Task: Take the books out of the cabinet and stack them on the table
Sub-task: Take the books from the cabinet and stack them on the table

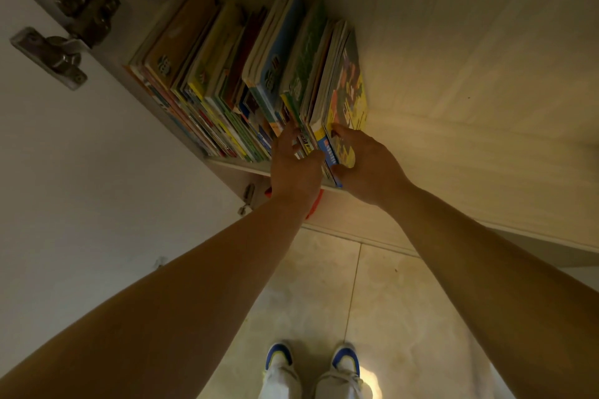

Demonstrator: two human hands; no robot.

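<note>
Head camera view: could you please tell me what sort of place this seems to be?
Probably a room in a home: a cabinet shelf packed with colourful picture books, a hinged cabinet door, and a pale tiled floor.

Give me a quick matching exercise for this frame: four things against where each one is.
Things:
1. left hand
2. right hand
3. hinge
4. shoes

Places:
A. on the tiled floor at the bottom
B. on the yellow-covered book ending the row
C. upper left, on the cabinet door
D. fingers between book spines

Pairs: 1-D, 2-B, 3-C, 4-A
</note>
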